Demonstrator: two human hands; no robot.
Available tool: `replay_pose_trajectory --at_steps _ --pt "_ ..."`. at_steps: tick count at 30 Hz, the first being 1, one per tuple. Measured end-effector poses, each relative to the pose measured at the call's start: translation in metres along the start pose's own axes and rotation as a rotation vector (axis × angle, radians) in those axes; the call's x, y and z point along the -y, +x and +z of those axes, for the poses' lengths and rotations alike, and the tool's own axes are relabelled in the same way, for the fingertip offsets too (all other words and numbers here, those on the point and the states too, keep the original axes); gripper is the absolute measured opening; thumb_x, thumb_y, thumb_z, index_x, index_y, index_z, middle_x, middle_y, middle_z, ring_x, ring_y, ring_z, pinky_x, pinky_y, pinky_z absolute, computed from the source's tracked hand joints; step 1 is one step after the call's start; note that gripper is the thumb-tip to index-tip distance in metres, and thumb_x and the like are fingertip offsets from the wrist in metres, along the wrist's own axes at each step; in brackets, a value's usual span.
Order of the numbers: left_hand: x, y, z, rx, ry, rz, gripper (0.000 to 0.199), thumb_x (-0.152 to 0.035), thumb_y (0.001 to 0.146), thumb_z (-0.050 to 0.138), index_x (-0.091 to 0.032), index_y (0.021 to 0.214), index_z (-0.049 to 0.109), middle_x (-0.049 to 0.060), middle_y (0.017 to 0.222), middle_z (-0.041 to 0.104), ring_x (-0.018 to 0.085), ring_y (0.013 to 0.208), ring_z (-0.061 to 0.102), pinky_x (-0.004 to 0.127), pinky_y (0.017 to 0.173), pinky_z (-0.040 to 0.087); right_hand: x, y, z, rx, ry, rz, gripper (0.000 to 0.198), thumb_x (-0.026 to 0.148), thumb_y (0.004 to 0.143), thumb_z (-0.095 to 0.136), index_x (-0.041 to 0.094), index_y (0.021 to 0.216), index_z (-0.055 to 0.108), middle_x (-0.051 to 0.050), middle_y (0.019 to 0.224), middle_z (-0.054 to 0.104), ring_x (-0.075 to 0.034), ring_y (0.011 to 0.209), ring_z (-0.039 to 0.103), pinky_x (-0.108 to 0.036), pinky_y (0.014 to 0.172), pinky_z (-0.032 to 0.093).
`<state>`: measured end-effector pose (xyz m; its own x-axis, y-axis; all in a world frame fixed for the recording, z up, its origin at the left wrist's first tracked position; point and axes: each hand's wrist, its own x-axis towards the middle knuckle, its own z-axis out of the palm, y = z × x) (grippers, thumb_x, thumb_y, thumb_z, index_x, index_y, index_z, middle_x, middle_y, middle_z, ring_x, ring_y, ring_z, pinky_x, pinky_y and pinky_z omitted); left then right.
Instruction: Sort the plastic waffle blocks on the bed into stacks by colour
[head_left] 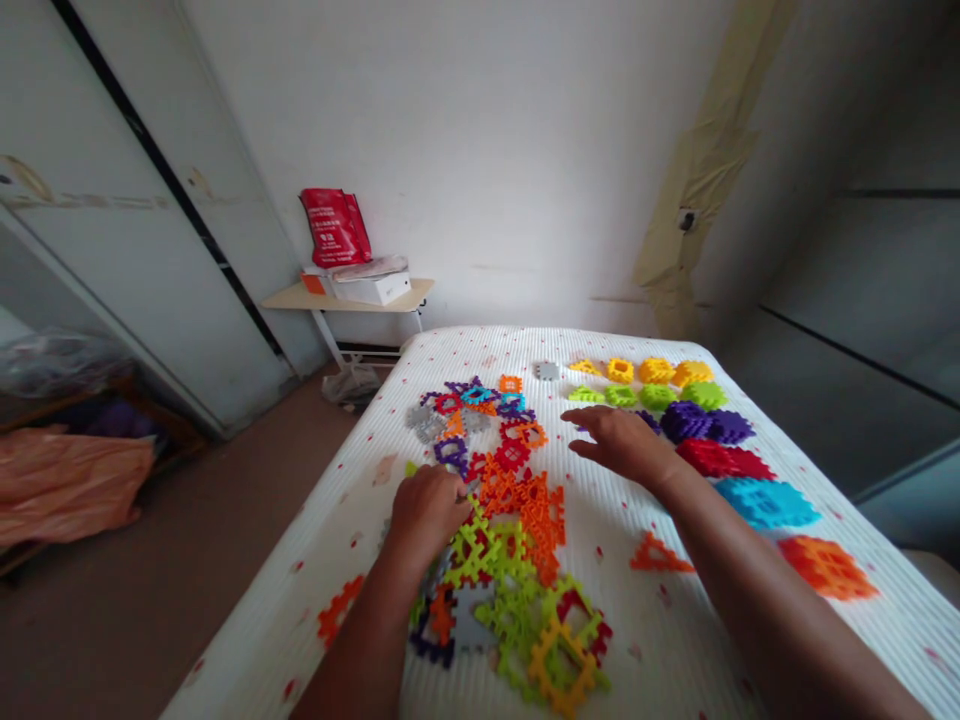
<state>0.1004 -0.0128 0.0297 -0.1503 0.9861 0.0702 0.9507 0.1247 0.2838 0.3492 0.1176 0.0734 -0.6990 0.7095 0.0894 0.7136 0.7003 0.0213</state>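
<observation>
My left hand (429,508) is over the left side of a loose, mixed pile of interlocking plastic tiles (510,490). Its fingers are curled and mostly hidden, so whatever they hold, if anything, does not show. A sliver of a lime-green tile (410,468) peeks out beside it. On the other side, my right hand (619,442) hovers with fingers stretched and thumb apart, holding nothing visible. It is nearest the purple tiles (686,422), partly covering that row. Below my right hand lies a single orange triangular tile (660,553).
Sorted stacks line the right: yellow (656,370), lime-green (658,397), red (724,458), blue (769,502) and orange (825,567). A grey tile (547,371) lies at the back of the white-covered bed (480,345). Behind, a small table (285,297) holds a red bag (335,228).
</observation>
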Motion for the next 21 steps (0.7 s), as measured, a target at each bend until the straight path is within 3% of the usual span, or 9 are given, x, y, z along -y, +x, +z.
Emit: replay_pose_trajectory --at_steps 4,7,14,21 --pt "-0.003 0.002 0.003 0.011 0.103 0.027 0.016 -0.017 0.067 0.054 -0.021 0.059 0.068 0.007 0.070 0.065 0.021 0.071 0.058 0.027 0.060 0.031 0.017 -0.017 -0.011 0.029 0.056 -0.080 0.038 0.029 0.085 0.057 0.020 0.122 0.056 -0.010 0.114 0.065 -0.023 0.100 0.062 -0.032 0.084 0.047" --pt "0.000 0.004 0.006 -0.030 0.022 0.023 0.014 -0.018 0.066 0.054 -0.020 0.058 0.065 0.006 0.070 0.065 0.019 0.070 0.057 0.026 0.059 0.031 0.027 -0.023 -0.017 0.060 0.106 -0.122 0.040 0.029 0.085 0.056 0.021 0.124 0.054 -0.009 0.112 0.066 -0.023 0.099 0.062 -0.033 0.084 0.047" --pt "0.006 0.007 0.007 -0.208 -0.693 -0.117 0.018 -0.036 0.065 0.061 -0.020 0.058 0.057 -0.004 0.052 0.054 0.012 0.051 0.048 0.022 0.052 0.034 0.031 -0.022 -0.014 0.098 0.107 -0.096 0.037 0.029 0.084 0.057 0.024 0.121 0.057 -0.008 0.110 0.066 -0.022 0.098 0.062 -0.032 0.082 0.046" --pt "-0.002 0.008 0.010 -0.185 -1.265 -0.220 0.028 -0.036 0.060 0.070 -0.018 0.076 0.056 -0.005 0.057 0.058 0.010 0.047 0.051 0.021 0.049 0.040 0.033 -0.019 -0.006 0.100 0.118 -0.108 0.037 0.029 0.085 0.056 0.023 0.121 0.057 -0.008 0.109 0.067 -0.022 0.096 0.063 -0.032 0.079 0.046"
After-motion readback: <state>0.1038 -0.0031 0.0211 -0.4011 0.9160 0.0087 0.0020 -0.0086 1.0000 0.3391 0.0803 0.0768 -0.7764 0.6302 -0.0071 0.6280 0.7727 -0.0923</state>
